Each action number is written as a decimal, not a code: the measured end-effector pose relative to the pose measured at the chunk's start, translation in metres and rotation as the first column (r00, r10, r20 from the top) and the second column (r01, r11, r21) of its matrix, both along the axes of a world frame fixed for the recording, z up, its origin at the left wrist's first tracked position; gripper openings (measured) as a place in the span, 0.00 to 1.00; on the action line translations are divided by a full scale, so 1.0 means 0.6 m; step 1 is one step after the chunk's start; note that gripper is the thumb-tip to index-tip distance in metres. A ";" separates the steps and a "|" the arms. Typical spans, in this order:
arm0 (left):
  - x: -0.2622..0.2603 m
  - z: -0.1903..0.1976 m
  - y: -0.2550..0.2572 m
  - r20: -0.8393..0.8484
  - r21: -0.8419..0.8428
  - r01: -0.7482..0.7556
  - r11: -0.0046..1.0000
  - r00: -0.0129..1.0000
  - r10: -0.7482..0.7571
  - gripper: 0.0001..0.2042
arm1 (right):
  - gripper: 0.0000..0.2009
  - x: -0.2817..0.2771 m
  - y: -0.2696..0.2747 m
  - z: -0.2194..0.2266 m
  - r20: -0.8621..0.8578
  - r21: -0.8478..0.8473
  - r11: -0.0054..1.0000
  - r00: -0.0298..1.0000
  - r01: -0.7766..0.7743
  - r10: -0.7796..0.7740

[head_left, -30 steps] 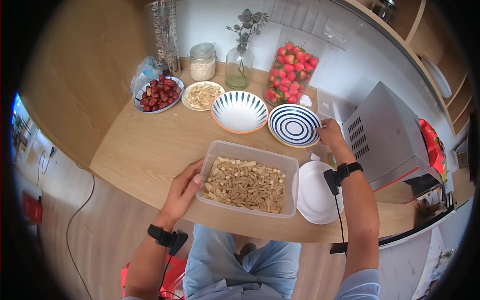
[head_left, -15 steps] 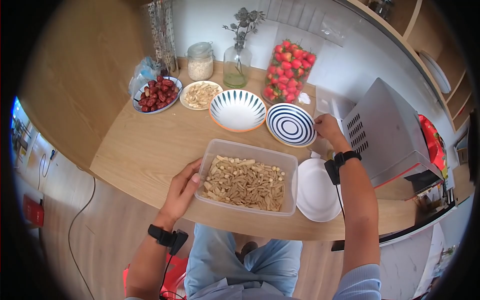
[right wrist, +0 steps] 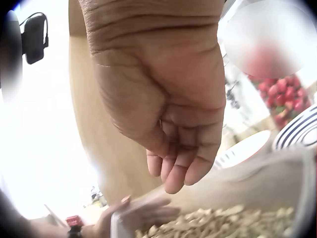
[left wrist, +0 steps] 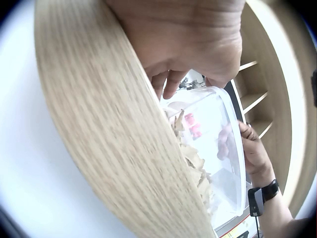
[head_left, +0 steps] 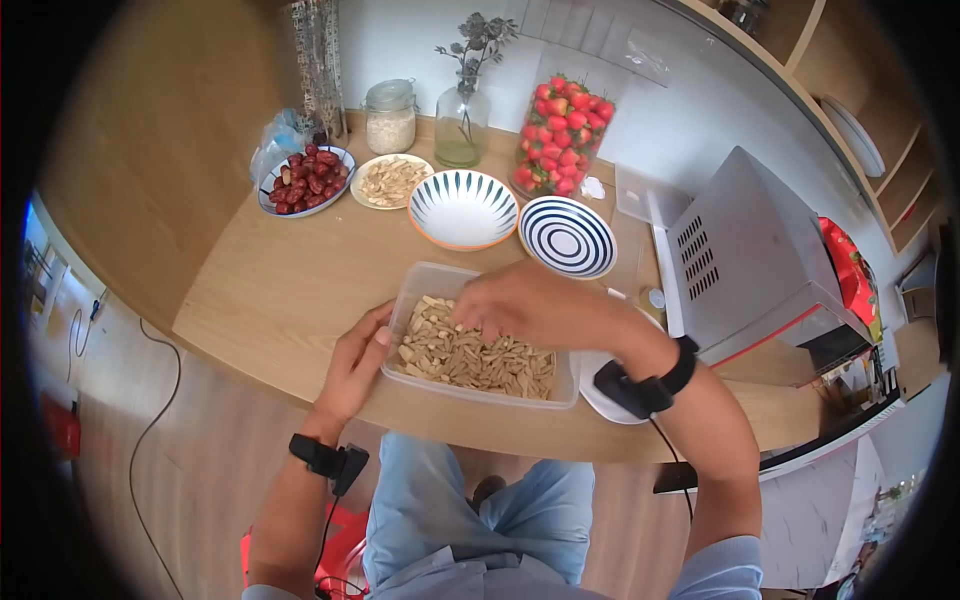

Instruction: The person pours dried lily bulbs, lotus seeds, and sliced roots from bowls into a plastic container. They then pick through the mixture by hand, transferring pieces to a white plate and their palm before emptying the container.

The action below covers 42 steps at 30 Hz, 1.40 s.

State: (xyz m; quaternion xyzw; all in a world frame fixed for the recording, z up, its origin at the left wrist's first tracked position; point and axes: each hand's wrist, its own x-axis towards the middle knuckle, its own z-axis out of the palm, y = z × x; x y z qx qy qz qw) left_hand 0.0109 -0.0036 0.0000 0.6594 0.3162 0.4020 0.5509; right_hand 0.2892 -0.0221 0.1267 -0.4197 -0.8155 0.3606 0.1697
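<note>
A clear plastic box (head_left: pixel 568 380) of dried tan pieces (head_left: pixel 440 355) stands near the table's front edge. My left hand (head_left: pixel 352 360) rests against its left end, the fingers straight along the outer wall and the thumb near the rim. Over the box, my right hand (head_left: pixel 510 300) points down with loosely curved fingers, low above the pieces. In the right wrist view, nothing shows between that right hand's (right wrist: pixel 168 114) thumb and fingers. Behind the box are a blue-ringed dish (head_left: pixel 567 237) and an orange-rimmed bowl (head_left: pixel 463 208), both without food.
A white plate (head_left: pixel 598 402) lies partly under my right forearm. Along the back stand a bowl of red dates (head_left: pixel 308 182), a plate of pale slices (head_left: pixel 392 183), a lidded jar (head_left: pixel 390 120), a vase (head_left: pixel 461 125) and a strawberry container (head_left: pixel 562 140). A grey appliance (head_left: pixel 745 250) sits right.
My right hand has left the right edge of the blue-ringed dish and swung left over the box. The left hand stays at the box's left end.
</note>
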 end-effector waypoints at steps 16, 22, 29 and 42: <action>-0.001 -0.001 0.004 0.032 -0.039 0.042 0.998 0.999 -0.041 0.27 | 0.27 0.037 0.001 -0.030 0.551 -0.122 0.989 0.834 0.087 -0.005; -0.004 0.002 0.004 0.013 -0.031 0.044 0.999 0.999 -0.043 0.27 | 0.30 -0.018 0.041 -0.085 0.378 0.086 0.988 0.922 -0.128 0.086; -0.001 0.000 0.006 -0.008 -0.008 0.024 1.000 1.000 -0.024 0.27 | 0.25 -0.050 -0.022 -0.051 0.498 -0.029 0.979 0.846 -0.200 0.188; 0.001 0.000 0.004 -0.012 -0.007 0.025 1.000 1.000 -0.025 0.30 | 0.18 0.017 -0.091 0.031 0.609 -0.249 0.964 0.760 -0.089 0.227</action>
